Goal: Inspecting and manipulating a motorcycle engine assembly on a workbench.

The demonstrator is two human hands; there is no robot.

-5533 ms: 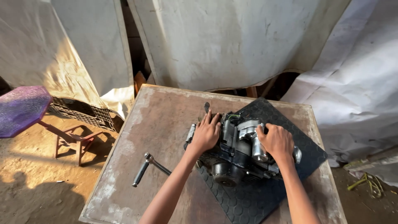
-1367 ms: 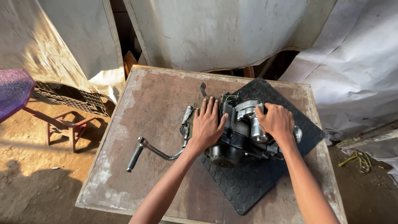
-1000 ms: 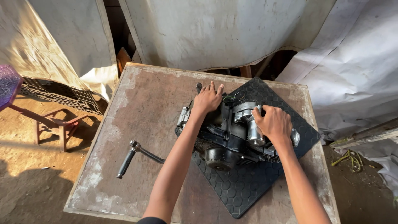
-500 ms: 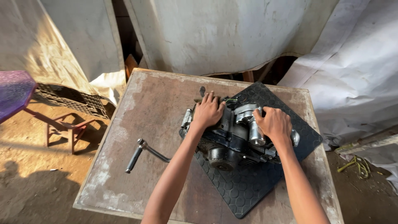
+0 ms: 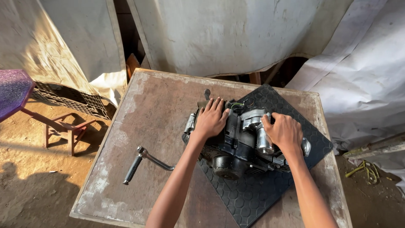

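A small black and silver engine (image 5: 242, 145) lies on a black rubber mat (image 5: 253, 198) on a worn wooden table (image 5: 147, 114). My left hand (image 5: 211, 118) rests flat on the engine's left side, fingers spread and pointing away from me. My right hand (image 5: 284, 133) grips the silver cylinder part on the engine's right side. A kick lever (image 5: 145, 162) with a black grip sticks out from the engine to the left, over the tabletop.
Pale tarpaulins (image 5: 236, 33) hang behind the table and to the right. A purple stool (image 5: 17, 90) and a plastic crate (image 5: 69, 99) stand on the dirt floor at left. Green cord (image 5: 365, 171) lies on the ground at right.
My left hand has shifted on the engine's left side, reaching to the far edge and coming back. The engine and its kick lever turned slightly on the mat. The view swayed.
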